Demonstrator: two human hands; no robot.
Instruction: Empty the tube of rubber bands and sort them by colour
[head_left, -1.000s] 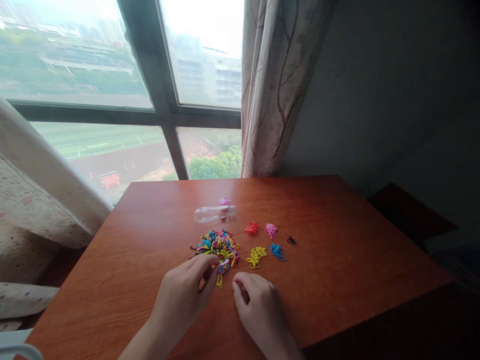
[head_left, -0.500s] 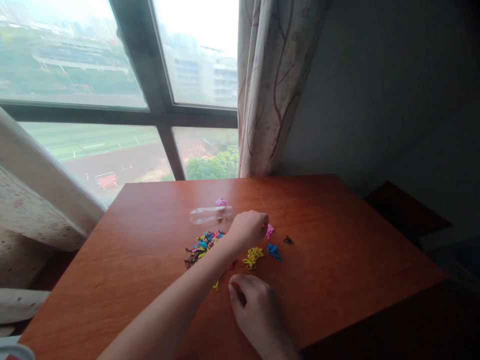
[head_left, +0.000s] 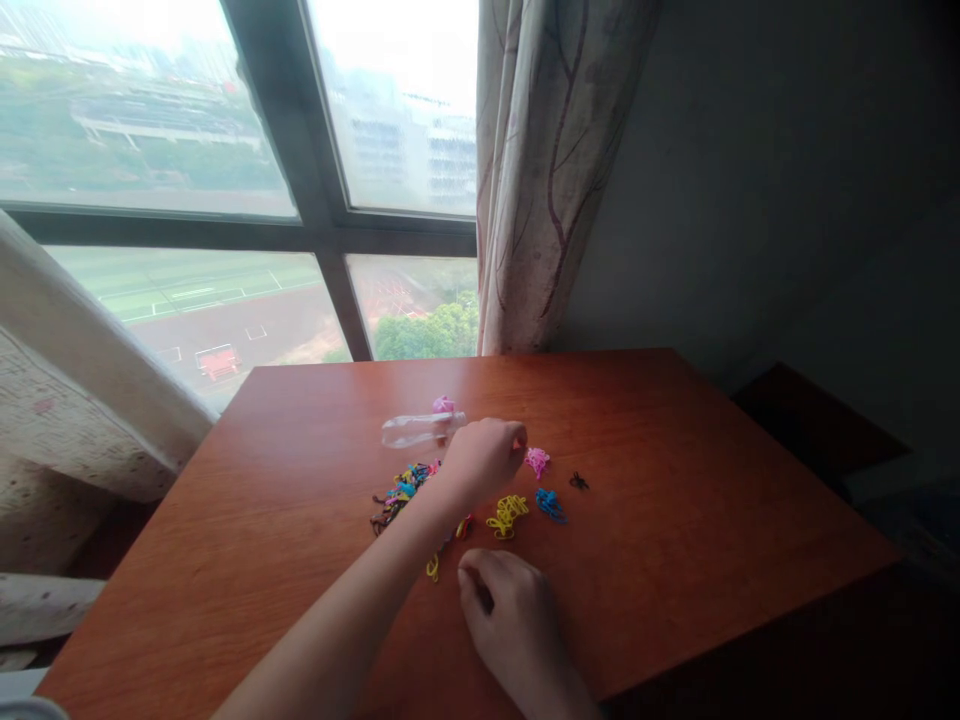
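My left hand (head_left: 486, 458) is above the table, its fingers pinched together beside the small pile of pink rubber bands (head_left: 538, 461). What the pinch holds, if anything, is too small to make out. Near the front, my right hand (head_left: 514, 612) rests curled on the table, thumb and forefinger meeting around a dark hollow. Just beyond it lie yellow rubber bands (head_left: 508, 516), and blue ones (head_left: 550, 504) sit to their right. A few black bands (head_left: 578, 481) are farther right. Partly behind my left forearm is a mixed heap of coloured rubber bands (head_left: 401, 495).
A clear plastic bottle (head_left: 412, 431) lies on its side behind the heap, with a pink object (head_left: 443, 404) beyond it. Stray bands, one yellow (head_left: 433, 568), lie near my forearm. The brown table (head_left: 675, 520) reaches toward the window and curtain (head_left: 517, 200).
My left hand has drawn back slightly leftward from the pink bands, which show more fully. My right hand has stayed in place.
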